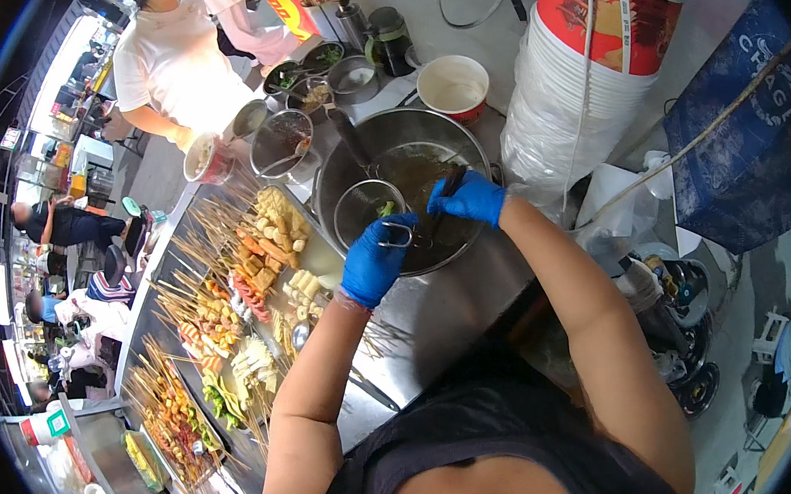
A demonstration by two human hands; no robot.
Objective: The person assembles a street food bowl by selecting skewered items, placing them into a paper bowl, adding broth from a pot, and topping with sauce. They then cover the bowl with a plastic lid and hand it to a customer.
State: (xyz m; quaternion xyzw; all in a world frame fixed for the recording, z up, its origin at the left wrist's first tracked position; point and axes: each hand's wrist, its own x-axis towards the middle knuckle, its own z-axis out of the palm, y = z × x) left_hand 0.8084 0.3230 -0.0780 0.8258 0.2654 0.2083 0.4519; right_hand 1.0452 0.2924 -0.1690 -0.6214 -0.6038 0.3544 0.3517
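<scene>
A large stainless steel pot (479, 146) of cloudy broth stands before me. Inside it sits a round mesh strainer (349, 212) with a green leafy piece (386, 209) in it; a dark handle (351, 137) leans from its far side over the pot's rim. My left hand (374, 260), in a blue glove, has its fingers at a metal wire loop (396, 235) on the strainer's near side. Over the broth, my right hand (469, 199), also blue-gloved, pinches a dark, elongated object (452, 183); what it is cannot be made out.
Left of the pot lie trays of skewered food (254, 260). Sauce bowls (282, 143) stand beyond, near a paper bucket (453, 88). A tall wrapped stack of paper buckets (566, 88) rises at right. Across the counter, a person (171, 68) stands by a filled paper bucket (207, 161).
</scene>
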